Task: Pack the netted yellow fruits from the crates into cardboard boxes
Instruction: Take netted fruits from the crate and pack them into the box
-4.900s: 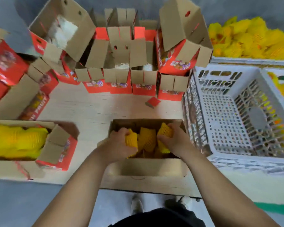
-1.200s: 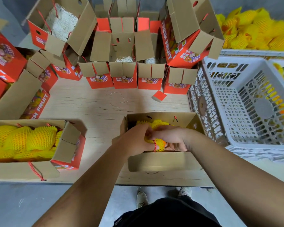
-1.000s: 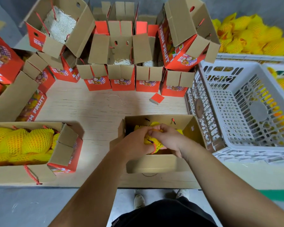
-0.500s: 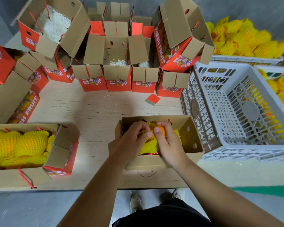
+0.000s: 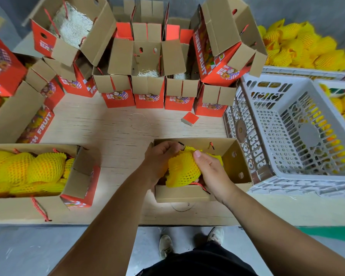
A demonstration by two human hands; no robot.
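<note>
Both hands worked inside the open brown cardboard box [image 5: 235, 166] on the pale wooden counter [image 5: 116, 132]. The right hand [image 5: 211, 172] curled its grip round the yellow fruit in yellow foam netting [image 5: 182, 170], thumb on top, the fruit sitting in the box. The left hand [image 5: 159, 158], just left of it, pinched the netting's far edge with bent fingers. Right of the right grip stood an empty white plastic crate [image 5: 299, 136]; well left of the left grip lay a filled red-and-brown box of netted fruits [image 5: 30, 172].

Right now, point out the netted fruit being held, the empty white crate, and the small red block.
Netted fruit [image 5: 182, 170]: head view, net's middle.
White crate [image 5: 283, 177]: head view, near rim.
Red block [image 5: 190, 118]: head view, top face.
</note>
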